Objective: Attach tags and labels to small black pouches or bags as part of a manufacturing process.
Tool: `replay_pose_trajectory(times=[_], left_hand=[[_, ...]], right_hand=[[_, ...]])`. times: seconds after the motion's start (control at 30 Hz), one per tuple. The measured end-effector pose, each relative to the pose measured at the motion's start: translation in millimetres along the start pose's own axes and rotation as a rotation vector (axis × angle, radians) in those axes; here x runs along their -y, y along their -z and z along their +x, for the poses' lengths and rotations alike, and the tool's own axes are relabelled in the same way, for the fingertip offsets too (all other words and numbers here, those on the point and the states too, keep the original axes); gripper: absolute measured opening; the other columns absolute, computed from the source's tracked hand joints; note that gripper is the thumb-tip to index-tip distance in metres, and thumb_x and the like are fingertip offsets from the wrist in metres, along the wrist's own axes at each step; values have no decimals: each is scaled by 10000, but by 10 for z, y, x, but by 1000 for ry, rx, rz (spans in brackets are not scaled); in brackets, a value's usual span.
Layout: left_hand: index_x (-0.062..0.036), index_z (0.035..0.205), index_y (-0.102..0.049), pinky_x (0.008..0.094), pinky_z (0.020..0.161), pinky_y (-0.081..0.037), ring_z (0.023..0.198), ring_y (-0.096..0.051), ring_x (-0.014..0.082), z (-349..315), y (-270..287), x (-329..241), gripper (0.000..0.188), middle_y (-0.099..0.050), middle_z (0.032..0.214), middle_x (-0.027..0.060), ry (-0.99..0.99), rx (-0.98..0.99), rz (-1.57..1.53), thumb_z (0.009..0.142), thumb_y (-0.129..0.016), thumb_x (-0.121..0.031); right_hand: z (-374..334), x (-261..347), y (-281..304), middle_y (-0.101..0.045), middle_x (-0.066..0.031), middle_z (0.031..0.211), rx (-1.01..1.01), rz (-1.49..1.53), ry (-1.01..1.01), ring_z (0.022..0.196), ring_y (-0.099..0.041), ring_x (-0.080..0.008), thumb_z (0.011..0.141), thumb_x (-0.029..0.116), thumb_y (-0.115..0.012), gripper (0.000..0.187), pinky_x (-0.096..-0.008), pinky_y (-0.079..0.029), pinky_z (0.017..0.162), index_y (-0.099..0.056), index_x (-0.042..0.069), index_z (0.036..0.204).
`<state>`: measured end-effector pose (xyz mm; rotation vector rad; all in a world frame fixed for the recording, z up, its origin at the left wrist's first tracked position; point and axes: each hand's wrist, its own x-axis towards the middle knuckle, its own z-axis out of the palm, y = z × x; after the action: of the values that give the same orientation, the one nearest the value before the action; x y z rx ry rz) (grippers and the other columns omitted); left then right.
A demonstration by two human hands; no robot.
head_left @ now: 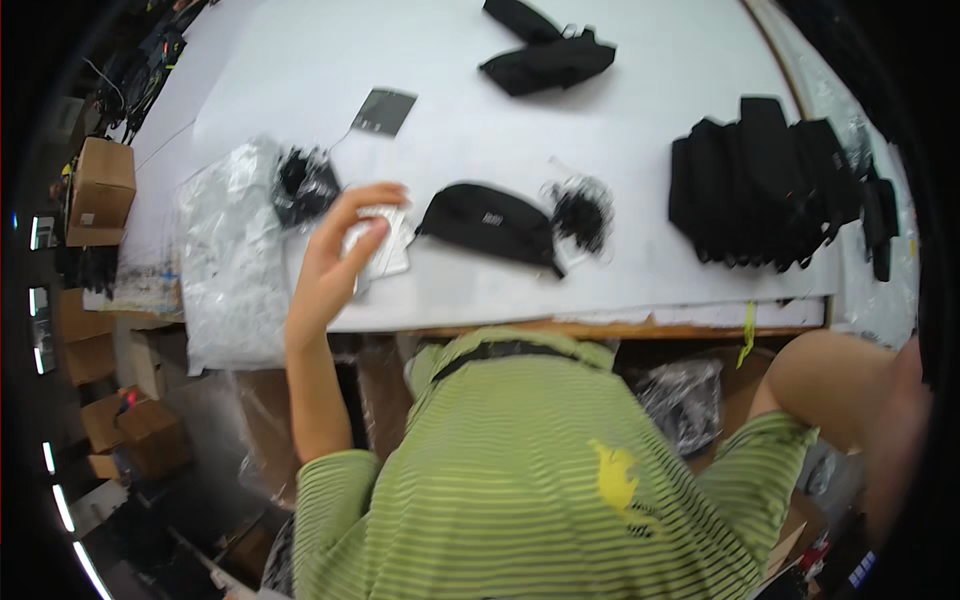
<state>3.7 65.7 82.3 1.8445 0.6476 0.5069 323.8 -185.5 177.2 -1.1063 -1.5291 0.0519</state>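
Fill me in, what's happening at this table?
The person's left hand is open over some white cards; contact is unclear. The right arm is bent up at the picture's right edge, its hand indistinct. One black pouch lies between the cards and a tangle of black cords; more black pouches are piled right.

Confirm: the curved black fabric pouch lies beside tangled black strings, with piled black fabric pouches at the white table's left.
Wrong side: the head view shows the piled black fabric pouches at the white table's right. The curved black fabric pouch lies beside the tangled black strings.
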Motion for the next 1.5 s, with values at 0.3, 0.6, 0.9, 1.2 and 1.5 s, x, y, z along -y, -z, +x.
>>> replay_pose_trajectory(times=[0.3,0.6,0.9,1.2,1.5], left_hand=[[-4,1208,-554,470,1007,-316,1201,-399,363,-821,621,1943,604,-512,1248,180,486,-608,936,794,-671,-429],[-90,1093,-629,426,910,-379,1061,-491,292,-866,363,1813,382,-567,1102,95,365,-633,1066,804,-666,-337],[-62,1078,-618,421,909,-370,1024,-490,311,-869,485,1889,462,-561,1049,109,454,-589,860,758,-705,-384],[-22,967,-536,414,834,-393,964,-509,325,-776,286,1548,315,-549,1014,116,254,-638,1127,832,-663,-276],[-85,1014,-420,261,668,-372,781,-428,119,-533,-30,634,210,-450,865,32,329,-474,-4,897,-584,-143]], right_hand=[[-313,-2049,-1231,-616,-62,823,406,-456,-716,783,-595,-193,765,201,-707,167,-333,-481,686,-650,91,878],[-900,-2511,-1722,-607,-110,887,655,-885,-569,858,-612,-285,778,190,-670,151,-400,-500,722,-615,52,806],[-190,-1651,-1211,-661,-51,748,112,-143,-713,534,-524,-109,822,97,-623,75,-255,-416,526,-601,25,823],[-266,-1312,-913,-548,2,673,-197,306,-746,538,-414,-41,851,65,-605,67,-183,-340,514,-573,10,832],[-73,-931,-881,-631,-31,752,-299,327,-689,533,-397,-16,887,72,-575,71,-162,-342,505,-592,4,898]])
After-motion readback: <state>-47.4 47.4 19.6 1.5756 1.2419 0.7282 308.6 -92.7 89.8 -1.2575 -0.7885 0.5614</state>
